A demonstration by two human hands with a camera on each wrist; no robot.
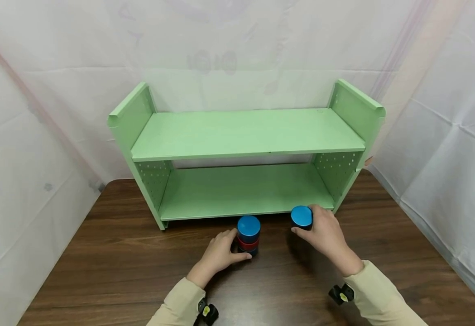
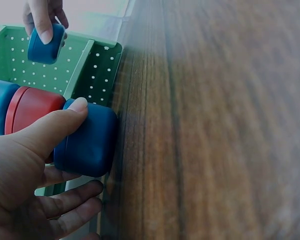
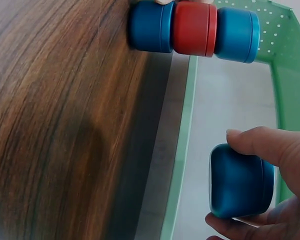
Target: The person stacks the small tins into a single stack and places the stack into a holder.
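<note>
The left hand (image 1: 219, 253) is clamping its fingers on the bottom canister (image 2: 90, 142) of a blue-red-blue stack (image 1: 248, 235) standing on the counter (image 1: 119, 267); the right hand (image 1: 324, 233) is gripping a raised blue canister (image 1: 301, 216); behind, a green shelf (image 1: 245, 190) is standing.

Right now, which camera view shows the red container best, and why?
The right wrist view: most of the red container shows side-on between two blue containers. In the left wrist view, the left hand partly covers it; the head view shows only a red band.
</note>
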